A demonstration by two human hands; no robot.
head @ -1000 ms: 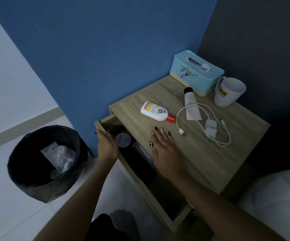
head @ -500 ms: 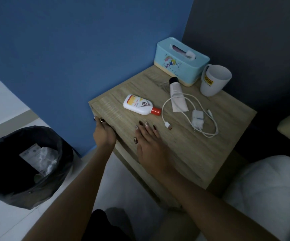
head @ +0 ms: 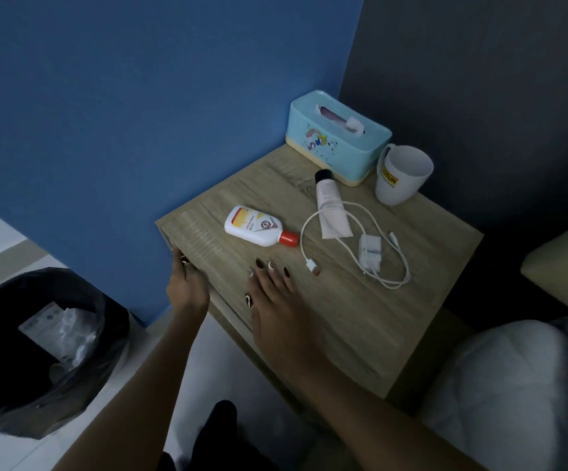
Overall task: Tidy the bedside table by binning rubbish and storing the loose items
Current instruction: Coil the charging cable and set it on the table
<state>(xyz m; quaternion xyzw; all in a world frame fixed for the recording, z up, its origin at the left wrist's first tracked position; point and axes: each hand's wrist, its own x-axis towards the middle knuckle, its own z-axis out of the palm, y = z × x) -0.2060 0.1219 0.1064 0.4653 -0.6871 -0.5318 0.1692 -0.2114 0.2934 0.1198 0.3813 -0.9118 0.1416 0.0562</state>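
The wooden bedside table (head: 343, 321) has its drawer front (head: 233, 316) flush and closed. My left hand (head: 187, 287) curls its fingers over the drawer front's top left corner. Flat on the tabletop near the front edge lies my right hand (head: 276, 300), fingers spread and holding nothing. Just beyond its fingertips a white bottle with a red cap (head: 255, 226) lies on its side. Further back are a white tube with a black cap (head: 331, 207) and a white charger (head: 370, 253) with its looped cable (head: 403, 263).
A light blue tissue box (head: 327, 141) and a white mug (head: 400, 178) stand at the table's back. On the floor to the left, a bin lined with a black bag (head: 7, 385) holds wrappers. White bedding (head: 513, 385) lies to the right. Blue wall behind.
The drawer, open a second ago with a dark jar inside, has been pushed shut by my left hand. My right hand has stayed flat on the tabletop.
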